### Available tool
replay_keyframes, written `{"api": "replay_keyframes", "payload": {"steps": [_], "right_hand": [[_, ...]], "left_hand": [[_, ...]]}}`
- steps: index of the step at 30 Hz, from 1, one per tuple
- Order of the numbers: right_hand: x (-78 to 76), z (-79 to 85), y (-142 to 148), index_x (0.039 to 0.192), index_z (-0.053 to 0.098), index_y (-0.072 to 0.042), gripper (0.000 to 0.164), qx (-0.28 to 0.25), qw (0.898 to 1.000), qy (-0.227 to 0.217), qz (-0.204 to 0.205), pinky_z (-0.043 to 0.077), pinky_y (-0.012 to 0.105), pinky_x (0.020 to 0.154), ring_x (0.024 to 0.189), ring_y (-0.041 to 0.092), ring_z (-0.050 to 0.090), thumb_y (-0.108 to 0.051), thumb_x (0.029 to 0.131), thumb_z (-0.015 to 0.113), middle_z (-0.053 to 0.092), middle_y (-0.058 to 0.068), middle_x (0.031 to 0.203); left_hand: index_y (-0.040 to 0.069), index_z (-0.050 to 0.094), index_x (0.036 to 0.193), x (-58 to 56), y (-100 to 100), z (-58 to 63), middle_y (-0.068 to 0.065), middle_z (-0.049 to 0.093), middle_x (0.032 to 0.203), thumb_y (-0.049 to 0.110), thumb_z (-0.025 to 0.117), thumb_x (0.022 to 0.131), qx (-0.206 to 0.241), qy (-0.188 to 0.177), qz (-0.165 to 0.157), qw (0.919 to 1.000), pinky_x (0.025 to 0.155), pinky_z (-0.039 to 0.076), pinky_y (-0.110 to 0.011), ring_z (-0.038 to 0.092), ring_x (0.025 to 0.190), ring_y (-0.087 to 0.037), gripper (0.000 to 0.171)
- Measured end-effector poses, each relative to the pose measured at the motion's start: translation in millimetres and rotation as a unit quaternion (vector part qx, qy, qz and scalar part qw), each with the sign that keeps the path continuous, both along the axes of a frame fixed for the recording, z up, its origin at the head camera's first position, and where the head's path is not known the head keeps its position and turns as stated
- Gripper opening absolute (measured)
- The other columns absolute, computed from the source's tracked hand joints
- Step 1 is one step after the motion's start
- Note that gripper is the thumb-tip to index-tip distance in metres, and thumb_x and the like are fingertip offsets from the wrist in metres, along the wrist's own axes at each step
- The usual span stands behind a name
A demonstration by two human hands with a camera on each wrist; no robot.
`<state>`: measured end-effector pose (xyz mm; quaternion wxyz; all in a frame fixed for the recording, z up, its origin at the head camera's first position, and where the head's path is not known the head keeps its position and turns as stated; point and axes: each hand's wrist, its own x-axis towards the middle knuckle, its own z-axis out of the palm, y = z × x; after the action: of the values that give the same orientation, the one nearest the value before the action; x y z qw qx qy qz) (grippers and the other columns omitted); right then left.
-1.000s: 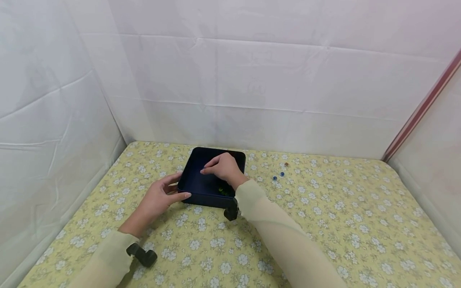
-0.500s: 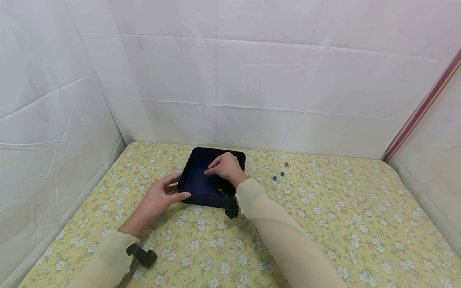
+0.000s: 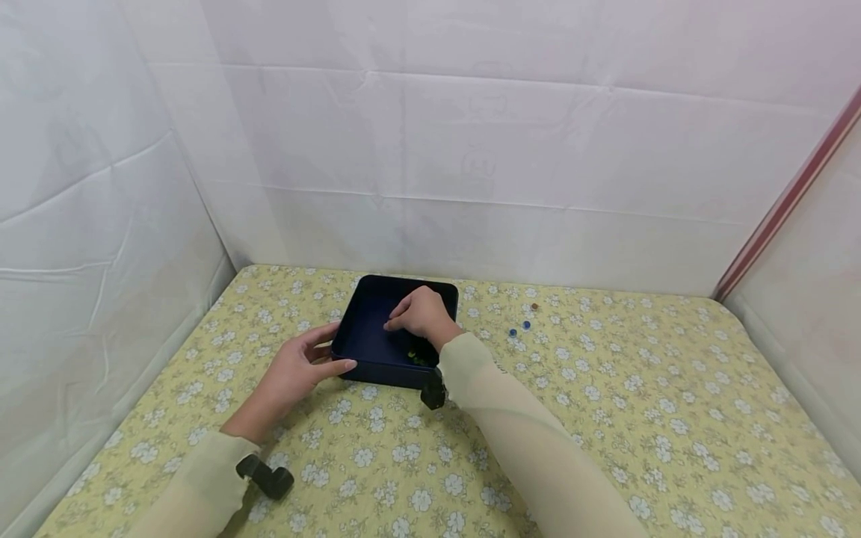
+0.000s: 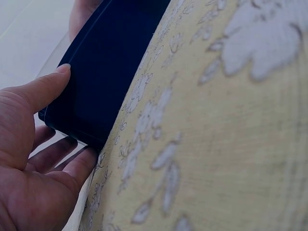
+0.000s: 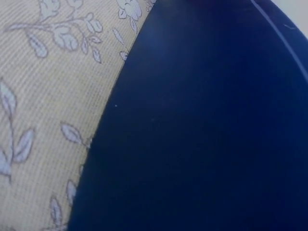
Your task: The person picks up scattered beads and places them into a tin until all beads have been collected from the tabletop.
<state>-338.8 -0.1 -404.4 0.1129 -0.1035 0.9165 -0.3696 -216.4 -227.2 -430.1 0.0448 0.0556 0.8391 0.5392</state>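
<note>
A square dark blue tray (image 3: 377, 372) with low walls sits on the flowered cloth. My left hand (image 3: 296, 366) holds its near left corner, the thumb on the front wall and the fingers round the left side. In the left wrist view, the thumb (image 4: 53, 86) presses the tray's wall and other fingers reach below its corner. My right hand (image 3: 422, 312) reaches over the tray's right side, fingertips pinched together above the floor; what they pinch is small, dark and mostly hidden. Several small yellow-green pieces (image 3: 415, 357) lie in the near right corner, partly under the right wrist.
To the right of the tray, two small round blue pieces (image 3: 527, 325) and a small orange-brown one (image 3: 534, 306) lie on the yellow flowered cloth (image 3: 639, 388). White sheeting (image 3: 430, 149) closes off the back and both sides.
My right fingertips have shifted slightly right and toward me inside the tray. The left hand, the tray and the loose pieces on the cloth stay where they were.
</note>
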Motion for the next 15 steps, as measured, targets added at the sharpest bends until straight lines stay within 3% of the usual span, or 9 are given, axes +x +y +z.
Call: {"api": "replay_keyframes", "payload": {"steps": [15], "right_hand": [[4.1, 4.8, 0.6, 0.085, 0.085, -0.018, 0.004, 0.014, 1.0, -0.011, 0.01, 0.059, 0.038, 0.095, 0.116, 0.025, 0.066, -0.022, 0.084, 0.087, 0.076, 0.004, 0.117]], "left_hand": [[0.023, 0.038, 0.16, 0.6, 1.0, 1.5, -0.01, 0.036, 0.166, 0.046, 0.079, 0.089, -0.003, -0.002, 0.002, 1.0, 0.104, 0.055, -0.047, 0.047, 0.145, -0.038, 0.085]]}}
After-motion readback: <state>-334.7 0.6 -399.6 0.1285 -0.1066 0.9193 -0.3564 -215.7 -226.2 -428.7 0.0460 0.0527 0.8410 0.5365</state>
